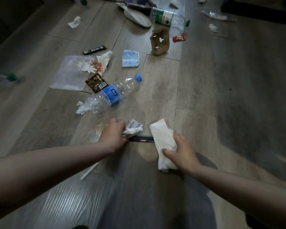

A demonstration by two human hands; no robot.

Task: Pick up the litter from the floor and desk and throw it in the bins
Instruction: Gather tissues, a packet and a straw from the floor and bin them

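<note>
Low on the floor [196, 96], lying crosswise left to right: black stick sachet [141, 139]. Left end just beside left hand [115, 134], curled round crumpled tissue [133, 130]; right end hidden under folded napkin [162, 138] gripped by right hand [180, 151]. Left probably better placed.

One head-worn wide-angle camera faces forward and down, close over the floor [180, 96], with the left hand [113, 135] and right hand [182, 151] at lower centre.
</note>
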